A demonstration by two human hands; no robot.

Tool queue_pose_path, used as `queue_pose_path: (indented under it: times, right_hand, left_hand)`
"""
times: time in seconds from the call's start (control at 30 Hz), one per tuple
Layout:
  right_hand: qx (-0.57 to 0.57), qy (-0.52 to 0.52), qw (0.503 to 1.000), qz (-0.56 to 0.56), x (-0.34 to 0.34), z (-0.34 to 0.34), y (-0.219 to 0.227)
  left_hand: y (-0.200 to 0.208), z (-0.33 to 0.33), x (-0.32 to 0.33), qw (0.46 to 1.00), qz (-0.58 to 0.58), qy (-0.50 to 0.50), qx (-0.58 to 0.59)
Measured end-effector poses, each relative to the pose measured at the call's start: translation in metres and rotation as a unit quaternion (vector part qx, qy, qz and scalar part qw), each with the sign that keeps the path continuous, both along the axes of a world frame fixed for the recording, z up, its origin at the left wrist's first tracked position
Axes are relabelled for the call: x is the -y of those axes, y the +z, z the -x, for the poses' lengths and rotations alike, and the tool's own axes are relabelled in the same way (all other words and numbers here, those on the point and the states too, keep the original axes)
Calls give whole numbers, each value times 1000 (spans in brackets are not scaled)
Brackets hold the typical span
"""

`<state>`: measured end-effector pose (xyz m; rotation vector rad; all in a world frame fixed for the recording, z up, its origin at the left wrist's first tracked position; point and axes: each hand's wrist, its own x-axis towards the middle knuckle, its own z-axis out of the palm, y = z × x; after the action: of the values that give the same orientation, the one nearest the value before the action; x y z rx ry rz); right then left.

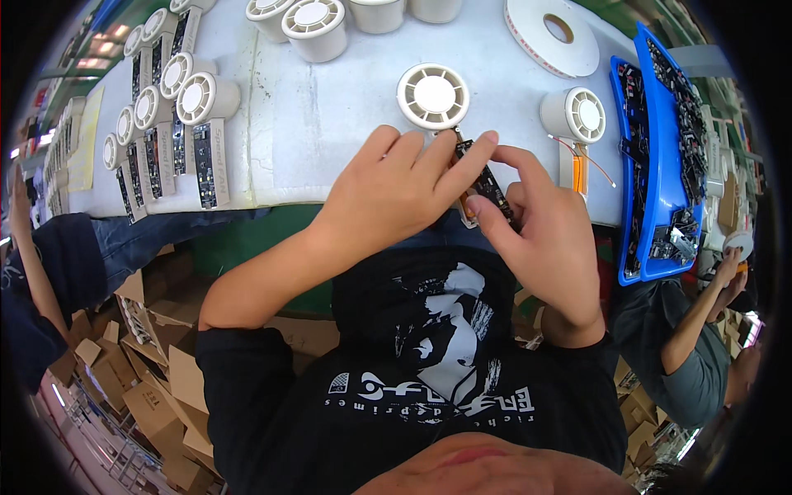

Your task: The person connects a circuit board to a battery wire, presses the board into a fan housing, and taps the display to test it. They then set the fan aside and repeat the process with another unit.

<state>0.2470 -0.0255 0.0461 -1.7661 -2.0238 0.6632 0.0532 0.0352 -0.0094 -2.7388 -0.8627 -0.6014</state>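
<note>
A white handheld fan (433, 96) with a round vented head lies in front of me at the table's near edge. A narrow black circuit board (490, 186) sits at its handle, tilted down to the right. My left hand (392, 177) is bent over the handle from the left, its fingertips on the board's upper end by the fan head. With thumb and fingers, my right hand (549, 231) grips the board from the right. An orange part (469, 206) shows beneath the board. My fingers hide most of the handle.
Assembled fans with boards (198, 103) stand in rows at left. More white fan heads (314, 29) and a tape reel (554, 35) are at the back. Right are another fan (575, 115) with loose wires and blue trays (660, 165) of boards. Co-workers sit on both sides.
</note>
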Motion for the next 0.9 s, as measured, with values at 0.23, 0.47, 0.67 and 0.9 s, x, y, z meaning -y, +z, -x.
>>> queue_pose_path:
  times: [0.23, 0.47, 0.67, 0.9]
  right_hand:
    - [12, -43, 994, -101, 8, 11, -27]
    - [86, 25, 977, -193, -4, 13, -38]
    - [86, 25, 976, -199, -2, 16, -40]
    - [115, 37, 980, -160, -2, 18, -24]
  left_hand:
    - [-16, 5, -22, 951, 149, 5, 270]
    - [-23, 3, -21, 849, 400, 1, 346]
    - [-18, 4, -23, 830, 452, -6, 328]
    - [-16, 1, -24, 810, 481, -4, 335]
